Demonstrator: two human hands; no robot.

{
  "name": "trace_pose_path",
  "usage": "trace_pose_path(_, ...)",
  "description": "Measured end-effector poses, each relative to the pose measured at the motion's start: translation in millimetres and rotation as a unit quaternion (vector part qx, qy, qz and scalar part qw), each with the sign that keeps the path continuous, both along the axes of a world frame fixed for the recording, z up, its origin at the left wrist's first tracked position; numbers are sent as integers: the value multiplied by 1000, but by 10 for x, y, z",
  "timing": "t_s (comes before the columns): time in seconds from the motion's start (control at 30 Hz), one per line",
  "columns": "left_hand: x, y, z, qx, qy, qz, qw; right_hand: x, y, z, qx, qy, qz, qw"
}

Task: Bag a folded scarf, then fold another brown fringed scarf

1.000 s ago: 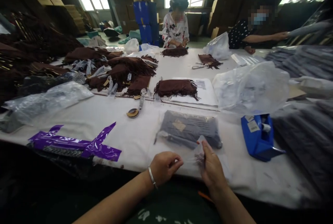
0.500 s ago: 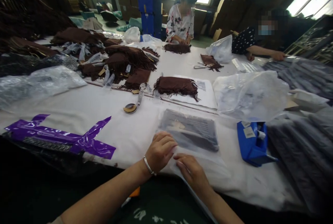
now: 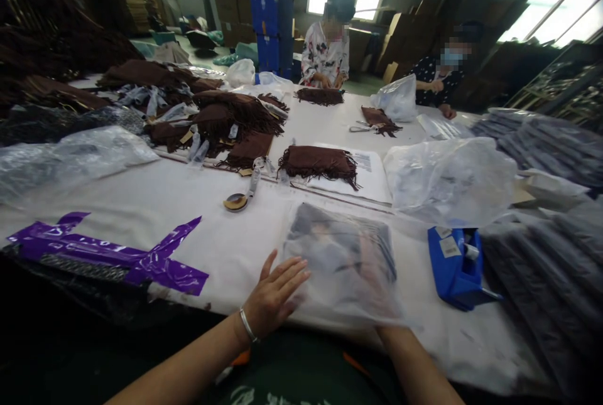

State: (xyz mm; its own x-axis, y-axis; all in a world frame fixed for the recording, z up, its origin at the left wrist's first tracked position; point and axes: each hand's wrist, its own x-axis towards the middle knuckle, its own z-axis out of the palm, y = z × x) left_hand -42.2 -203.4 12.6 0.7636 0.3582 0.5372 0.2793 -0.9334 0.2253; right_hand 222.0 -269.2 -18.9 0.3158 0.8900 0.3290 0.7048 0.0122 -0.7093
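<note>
Bag (image 3: 343, 267), clear plastic with a grey folded cloth (image 3: 339, 245) inside, lies at the near edge of the table (image 3: 141, 198). Half a second ago both hands worked at its near end; now its flap has come up over the cloth. The left hand (image 3: 273, 295) lies open, fingers spread, flat on the bag's left edge. The right hand (image 3: 372, 273) is behind the plastic, a blur, so whether it grips cannot be told. A blue tape dispenser (image 3: 455, 264) sits just right, purple strips (image 3: 108, 254) to the left.
</note>
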Motion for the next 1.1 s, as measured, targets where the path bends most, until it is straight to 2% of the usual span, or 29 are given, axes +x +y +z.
trace_pose_path(0.1, -283, 95, -131, 1, 58, 16, 998, 123, -508, -278, 26, -108, 60, 992)
trace_pose_path(0.2, -438, 142, -210, -15, 134, -35, 990, 222, -1153, -515, -59, -202, 146, 967)
trace_pose_path(0.27, -447, 163, -242, -38, 192, -83, 977, 254, -1461, -524, -97, -229, 175, 953)
trace_pose_path(0.3, -432, 175, -257, -52, 212, -99, 971, 260, -1550, -467, -109, -228, 185, 950)
trace_pose_path(0.4, -366, 225, -297, -93, 233, -113, 961, 248, -1554, -107, -117, -169, 199, 958)
trace_pose_path(0.5, -342, 260, -282, -118, 241, -123, 955, 224, -1302, 255, -108, -127, 215, 962)
trace_pose_path(0.57, -344, 255, -199, -137, 257, -118, 949, 237, -1125, 332, -121, -133, 219, 959)
trace_pose_path(0.63, -306, 223, -47, -167, 267, -108, 943, 284, -1016, 252, -143, -138, 222, 955)
trace_pose_path(0.73, -32, 150, 212, -211, 236, -122, 941, 369, -1010, -45, -143, -118, 198, 963)
trace_pose_path(0.8, 316, 131, 287, -181, 188, -148, 954, 402, -1069, -251, -120, -101, 164, 974)
trace_pose_path(0.83, 517, 142, 273, -142, 166, -158, 963, 408, -1103, -336, -103, -95, 147, 979)
trace_pose_path(0.9, 905, 203, 141, -62, 149, -173, 972, 400, -1168, -455, -62, -88, 102, 989)
trace_pose_path(0.97, 1197, 283, -76, -16, 161, -170, 972, 367, -1225, -506, -30, -78, 48, 995)
trace_pose_path(1.03, 1350, 347, -295, 6, 171, -163, 972, 317, -1281, -504, -20, -64, 22, 998)
trace_pose_path(1.1, 1388, 387, -450, 19, 165, -164, 972, 267, -1352, -477, -27, -51, 32, 998)
